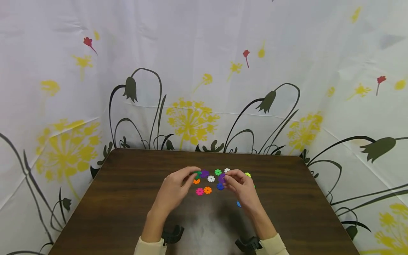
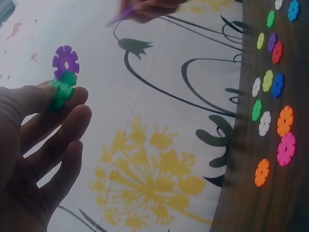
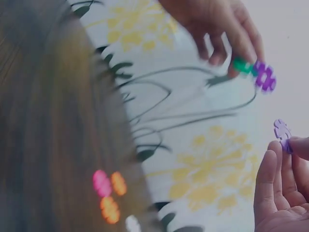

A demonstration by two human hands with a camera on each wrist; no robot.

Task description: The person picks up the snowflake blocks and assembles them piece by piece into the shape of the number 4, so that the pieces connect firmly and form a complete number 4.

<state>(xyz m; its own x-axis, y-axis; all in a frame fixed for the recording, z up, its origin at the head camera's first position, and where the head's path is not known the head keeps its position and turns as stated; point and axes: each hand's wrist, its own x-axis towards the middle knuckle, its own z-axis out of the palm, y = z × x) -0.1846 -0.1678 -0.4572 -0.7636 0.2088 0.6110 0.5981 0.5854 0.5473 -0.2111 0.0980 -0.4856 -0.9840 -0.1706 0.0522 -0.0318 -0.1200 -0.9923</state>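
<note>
Your left hand (image 1: 173, 187) pinches joined green and purple notched plastic discs (image 2: 68, 79); your right hand (image 1: 243, 190) pinches a single purple notched disc (image 3: 282, 135). Advisable: align squarely, notch to notch, before pressing.

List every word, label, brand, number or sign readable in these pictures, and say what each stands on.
None: no readable text in any view.
Green disc in the left hand, purple disc in the right hand: no lettering visible.
Backdrop: printed plants, no words seen.
Black wrist devices: too small to tell whether they are marked.
</note>
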